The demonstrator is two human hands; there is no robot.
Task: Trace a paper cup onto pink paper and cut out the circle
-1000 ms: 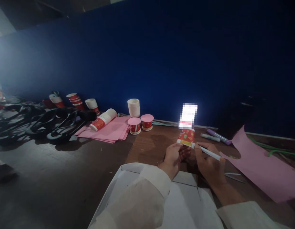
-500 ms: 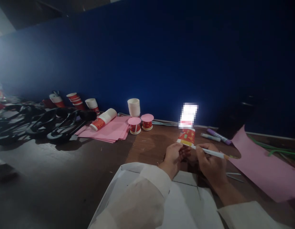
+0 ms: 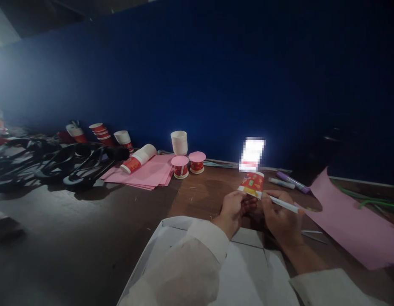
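My left hand (image 3: 232,209) is closed around the lower part of a red paper cup (image 3: 252,182) with a yellow band and a white rim. In my right hand (image 3: 283,219) is a slim white pen (image 3: 284,204) with an orange-brown rear end. Its front end reaches the cup's near edge; whether it touches is hard to make out. A pink sheet (image 3: 352,225) with a curved cutout lies to the right of my right hand. Just behind the cup glows a blurred phone-like screen (image 3: 252,153).
Purple marker (image 3: 292,182) and a pale marker (image 3: 281,182) lie behind my right hand. Leftward stand two short red cups with pink discs (image 3: 180,161), a white cup (image 3: 179,142), pink sheets (image 3: 152,172) under stacked cups (image 3: 139,158), and black straps (image 3: 85,170). A white box (image 3: 248,272) sits in front.
The red cup has tilted and shifted slightly right in my left hand. The pen and my right hand have moved a little with it.
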